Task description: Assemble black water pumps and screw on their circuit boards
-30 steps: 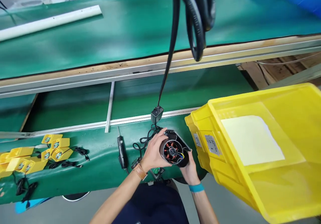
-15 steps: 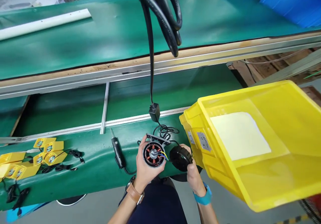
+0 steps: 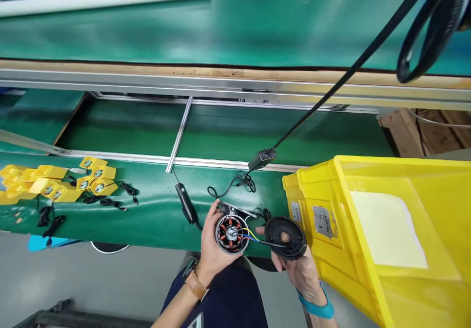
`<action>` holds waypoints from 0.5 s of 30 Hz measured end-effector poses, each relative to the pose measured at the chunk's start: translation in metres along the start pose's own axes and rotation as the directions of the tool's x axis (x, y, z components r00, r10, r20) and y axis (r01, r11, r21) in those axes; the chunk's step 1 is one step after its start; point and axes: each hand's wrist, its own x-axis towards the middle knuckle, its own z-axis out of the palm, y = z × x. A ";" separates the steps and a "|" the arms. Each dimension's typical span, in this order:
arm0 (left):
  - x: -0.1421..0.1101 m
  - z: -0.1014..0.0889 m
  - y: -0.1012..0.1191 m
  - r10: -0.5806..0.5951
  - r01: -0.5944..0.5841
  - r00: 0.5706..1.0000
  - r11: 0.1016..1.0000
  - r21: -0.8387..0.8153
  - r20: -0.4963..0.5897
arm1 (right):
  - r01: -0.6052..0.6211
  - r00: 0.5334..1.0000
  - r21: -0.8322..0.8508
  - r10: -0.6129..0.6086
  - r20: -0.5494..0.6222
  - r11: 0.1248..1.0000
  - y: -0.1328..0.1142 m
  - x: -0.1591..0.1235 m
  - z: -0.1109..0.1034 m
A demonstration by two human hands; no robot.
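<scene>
You held one round motor unit (image 3: 231, 233) in your left hand (image 3: 212, 249), open face up, copper-coloured windings about a silvery hub. Your right hand (image 3: 303, 270) held one round black cover (image 3: 293, 237), apart from the motor, skin showing through its central hole. Yellow and blue wires (image 3: 251, 232) bridged the gap between them.

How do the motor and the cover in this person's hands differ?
The motor shows copper-coloured coils inside its open face, while the cover is black with a hole near its middle. The motor is in the left hand; the cover is in the right hand, nearer the yellow bin. Both look round, and both are held with one face toward the camera.
</scene>
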 end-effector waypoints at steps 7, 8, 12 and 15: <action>0.005 -0.034 -0.006 0.023 -0.022 0.990 1.000 0.008 -0.141 | 0.021 0.999 0.106 -0.024 0.022 0.994 -0.050 0.036 0.045; 0.003 -0.040 -0.009 0.004 -0.003 0.985 1.000 0.008 -0.171 | 0.005 1.000 0.063 -0.007 0.029 0.998 -0.053 0.041 0.052; -0.017 -0.060 -0.034 -0.095 0.105 0.937 0.994 0.012 -0.335 | -0.027 0.971 -0.060 0.040 0.234 0.998 -0.047 0.051 0.088; -0.039 -0.076 -0.067 -0.142 0.174 0.883 0.984 0.032 -0.447 | -0.005 0.921 -0.126 0.054 0.385 0.992 -0.030 0.050 0.129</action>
